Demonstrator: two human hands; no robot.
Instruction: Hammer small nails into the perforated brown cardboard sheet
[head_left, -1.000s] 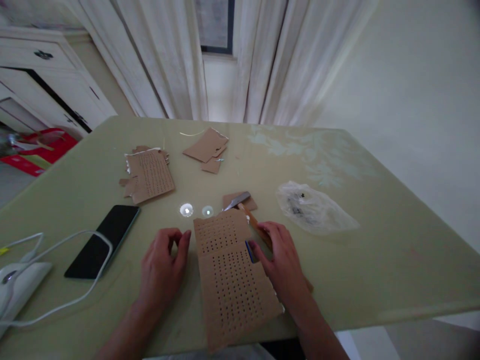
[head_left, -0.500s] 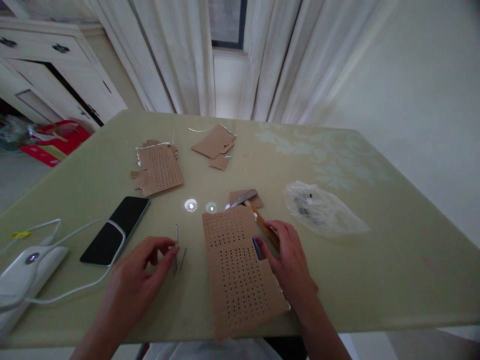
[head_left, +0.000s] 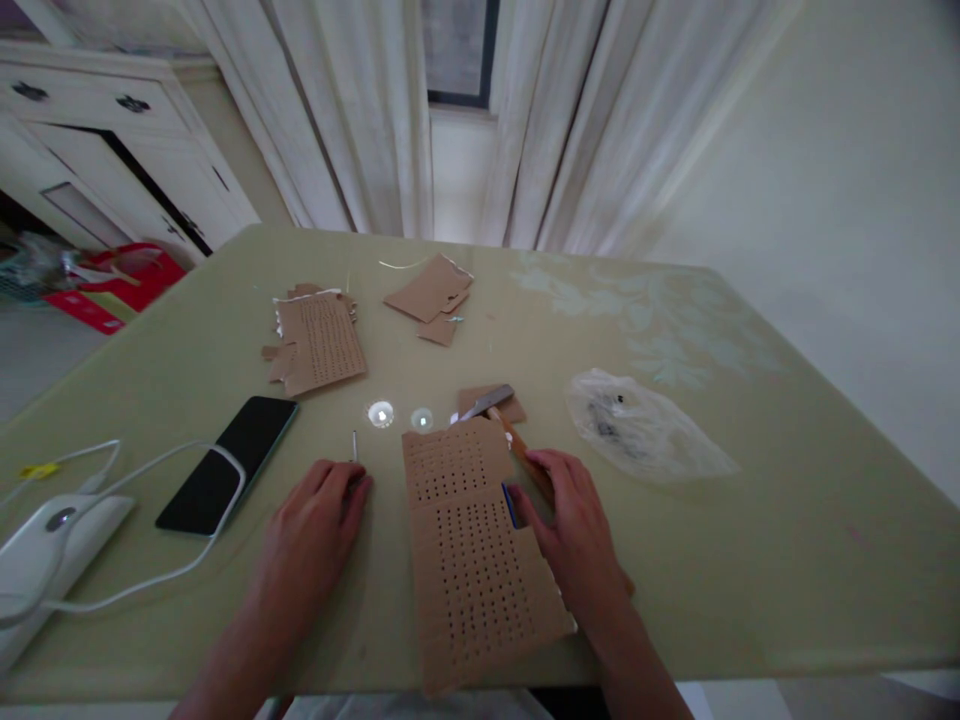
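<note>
A brown cardboard sheet (head_left: 480, 555) punched with rows of small holes lies near the table's front edge. My right hand (head_left: 574, 515) rests at its right edge, fingers closed around the wooden handle of a hammer (head_left: 529, 460); the metal head points away from me, and the palm hides part of the handle. Beside my thumb shows a blue-edged strip (head_left: 514, 506) whose kind I cannot make out. Left of the sheet, my left hand (head_left: 319, 520) is down on the table with thumb and fingers pinched together over thin metal nails. One nail (head_left: 355, 446) sticks out beyond the fingertips.
A black phone (head_left: 225, 465) and a white power bank (head_left: 71, 550) with a looped cable lie at the left. Torn perforated cardboard (head_left: 322, 342) and plain scraps (head_left: 431, 290) lie farther back. On the right is a clear plastic bag (head_left: 645, 425) with small dark items.
My left hand has come a little to the right and closed over the nails, which were visible beside the fingertips before. My right hand has stayed at the hammer.
</note>
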